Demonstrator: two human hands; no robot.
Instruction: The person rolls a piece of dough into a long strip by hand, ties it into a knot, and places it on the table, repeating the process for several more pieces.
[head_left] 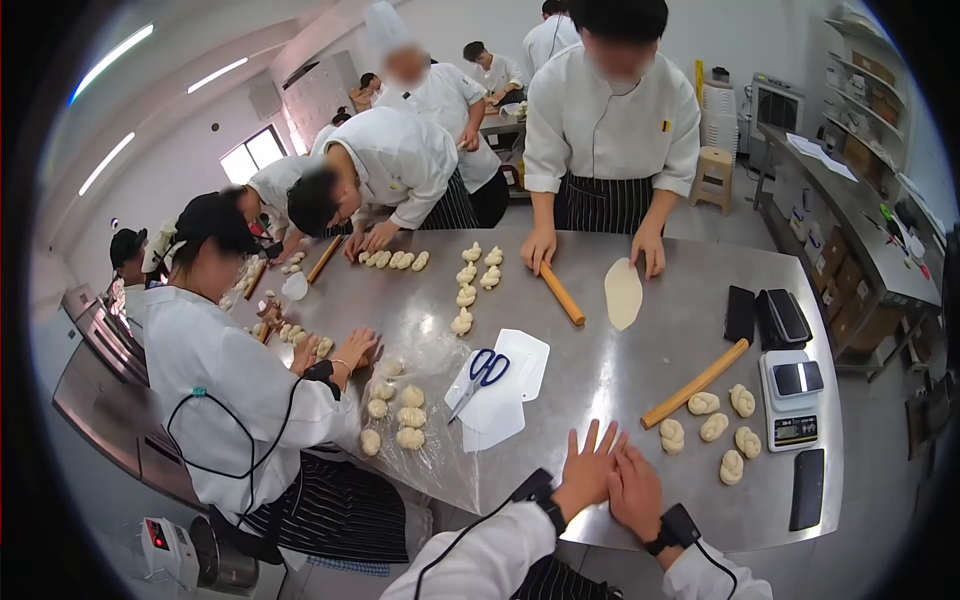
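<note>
My left hand is held out flat at the near edge of the steel table, fingers stretched and slightly apart. Beside it my right hand is also stretched out, its fingertips touching or overlapping the left hand's side. Neither hand shows anything held; what lies beneath the palms is hidden. Just right of my hands lie several knotted dough pieces. A wooden rolling pin rests diagonally behind them.
Scissors lie on white plastic scrapers ahead-left. A digital scale and phones sit at right. Across the table a co-worker holds a rolling pin beside flattened dough. Plastic film covers dough knots at left.
</note>
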